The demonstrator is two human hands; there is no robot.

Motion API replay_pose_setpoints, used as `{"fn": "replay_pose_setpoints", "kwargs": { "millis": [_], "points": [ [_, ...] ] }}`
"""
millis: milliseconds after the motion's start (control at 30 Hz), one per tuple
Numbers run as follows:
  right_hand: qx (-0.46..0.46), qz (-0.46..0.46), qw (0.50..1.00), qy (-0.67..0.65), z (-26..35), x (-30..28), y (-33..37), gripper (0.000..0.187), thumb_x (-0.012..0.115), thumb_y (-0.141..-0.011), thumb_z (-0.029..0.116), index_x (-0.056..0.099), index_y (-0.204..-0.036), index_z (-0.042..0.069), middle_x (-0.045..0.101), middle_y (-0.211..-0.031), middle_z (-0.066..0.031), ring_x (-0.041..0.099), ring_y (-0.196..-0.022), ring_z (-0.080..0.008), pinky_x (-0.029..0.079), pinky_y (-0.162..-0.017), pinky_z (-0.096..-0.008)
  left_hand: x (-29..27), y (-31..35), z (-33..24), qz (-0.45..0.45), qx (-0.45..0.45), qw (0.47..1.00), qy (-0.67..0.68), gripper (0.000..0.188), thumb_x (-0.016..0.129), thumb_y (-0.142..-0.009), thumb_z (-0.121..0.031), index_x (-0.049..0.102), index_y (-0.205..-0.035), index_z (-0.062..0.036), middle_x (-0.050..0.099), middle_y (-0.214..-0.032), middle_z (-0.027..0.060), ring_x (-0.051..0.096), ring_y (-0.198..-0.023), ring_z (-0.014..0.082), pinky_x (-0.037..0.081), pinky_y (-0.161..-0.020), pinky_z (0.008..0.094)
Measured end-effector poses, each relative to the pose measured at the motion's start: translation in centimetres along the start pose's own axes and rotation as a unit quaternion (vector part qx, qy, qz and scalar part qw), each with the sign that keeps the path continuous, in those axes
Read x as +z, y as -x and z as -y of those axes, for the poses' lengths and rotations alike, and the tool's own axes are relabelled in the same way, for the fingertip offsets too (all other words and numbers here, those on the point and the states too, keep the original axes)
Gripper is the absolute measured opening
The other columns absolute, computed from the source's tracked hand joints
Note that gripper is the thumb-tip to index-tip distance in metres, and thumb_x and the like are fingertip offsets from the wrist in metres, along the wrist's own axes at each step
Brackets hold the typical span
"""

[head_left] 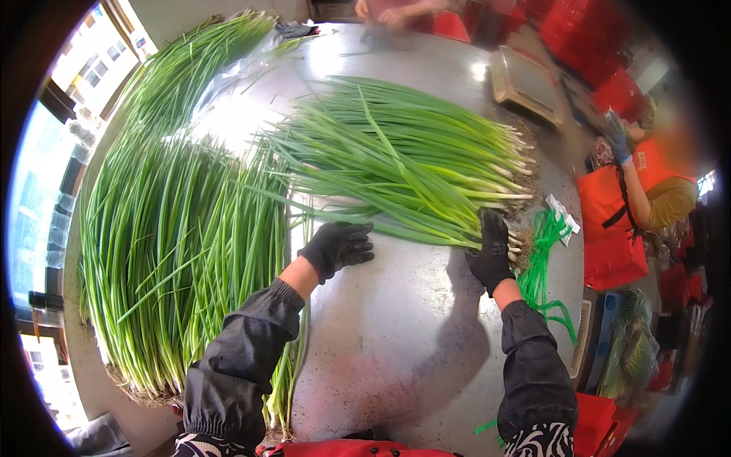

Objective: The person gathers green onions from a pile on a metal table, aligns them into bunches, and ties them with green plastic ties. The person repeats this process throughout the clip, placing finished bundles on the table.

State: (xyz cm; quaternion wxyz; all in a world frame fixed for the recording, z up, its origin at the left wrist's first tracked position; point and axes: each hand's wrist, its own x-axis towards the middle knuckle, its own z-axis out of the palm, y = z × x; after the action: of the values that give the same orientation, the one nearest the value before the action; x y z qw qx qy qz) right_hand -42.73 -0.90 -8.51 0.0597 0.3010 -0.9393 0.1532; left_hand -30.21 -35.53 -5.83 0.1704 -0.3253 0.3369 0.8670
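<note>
1. One broad batch of spring onions (pixel 411 160) is laid out on the middle of the metal worktop (pixel 388 320), with the white root ends brought roughly into line at the right and the leaves spread to the left; this alignment is judged to be mostly done.
2. A few leaves are crossed slantwise over the batch, and the leaf tips are left uneven.
3. The left hand (pixel 336 251), gloved in black, is held open just beside the near edge of the leaves, with nothing seen in it.
4. The right hand (pixel 491 251), also gloved, is set against the nearest stems at the root end with its fingers bent; whether they are firmly gripped cannot be told.
5. No band is seen around the batch, and soil and roots are seen on its stem ends, so neither tying nor trimming is judged to be done here.
6. Green ties (pixel 542 259) are placed loose near the right edge, just beside the roots, with a white label (pixel 562 213) at their far end.
7. A large heap of loose spring onions (pixel 183 259) is left at the left, roots near, so much is judged to be unsorted.
</note>
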Motion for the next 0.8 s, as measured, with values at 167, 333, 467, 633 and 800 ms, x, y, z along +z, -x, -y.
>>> {"fn": "replay_pose_setpoints", "kwargs": {
  "millis": [167,333,467,633,800],
  "points": [
    [-0.038,0.012,0.999,-0.001,-0.9,-0.9,0.0,0.069,0.066,-0.069,-0.002,0.05,-0.135,0.008,0.034,-0.149,-0.0173,0.028,-0.138,-0.0427,0.025,-0.114,-0.0493,1.7,-0.7,-1.2,0.004,-0.016,0.999,0.03,0.03,0.056,-0.096,-0.02,0.058,-0.118,0.0002,0.057,-0.111,0.0191,0.06,-0.1,0.0355,0.05,-0.096,0.0503],
    [-0.059,0.012,0.998,-0.014,-0.1,-0.7,1.0,0.069,0.066,-0.073,0.001,0.044,-0.138,0.006,0.029,-0.152,-0.0174,0.023,-0.14,-0.0415,0.024,-0.115,-0.0482,1.3,-2.9,-1.5,0.033,0.031,0.998,0.043,0.041,0.059,-0.095,-0.028,0.05,-0.127,-0.0029,0.051,-0.124,0.0215,0.054,-0.113,0.0374,0.048,-0.098,0.0535],
    [-0.033,-0.012,0.999,0.016,0.1,0.2,-0.1,0.076,0.068,-0.076,0.007,0.035,-0.144,0.006,0.026,-0.153,-0.0177,0.019,-0.142,-0.0405,0.021,-0.116,-0.0475,2.3,-3.9,-4.6,0.06,0.113,0.99,0.06,0.05,0.064,-0.093,-0.03,0.044,-0.13,-0.0048,0.051,-0.128,0.0202,0.059,-0.108,0.0377,0.058,-0.082,0.0486],
    [-0.027,-0.009,0.996,0.079,-0.9,1.6,-2.8,0.079,0.069,-0.078,0.011,0.031,-0.147,0.007,0.027,-0.152,-0.018,0.021,-0.141,-0.0396,0.019,-0.116,-0.0473,-0.8,-11.3,-6.9,0.059,0.328,0.868,-0.367,0.059,0.063,-0.086,-0.015,0.04,-0.139,-0.0071,0.044,-0.142,0.0142,0.05,-0.124,0.0314,0.047,-0.1,0.0414],
    [-0.01,-0.047,0.994,0.103,-1.3,3.6,-5.1,0.079,0.07,-0.078,0.013,0.032,-0.147,0.011,0.029,-0.151,-0.0172,0.024,-0.14,-0.0389,0.021,-0.115,-0.0476,3.0,-9.4,-11.7,-0.066,0.369,0.601,-0.705,0.07,0.045,-0.081,0.01,0.036,-0.147,-0.0132,0.05,-0.138,0.0104,0.055,-0.107,0.0232,0.047,-0.089,0.0303]
  ]
}}
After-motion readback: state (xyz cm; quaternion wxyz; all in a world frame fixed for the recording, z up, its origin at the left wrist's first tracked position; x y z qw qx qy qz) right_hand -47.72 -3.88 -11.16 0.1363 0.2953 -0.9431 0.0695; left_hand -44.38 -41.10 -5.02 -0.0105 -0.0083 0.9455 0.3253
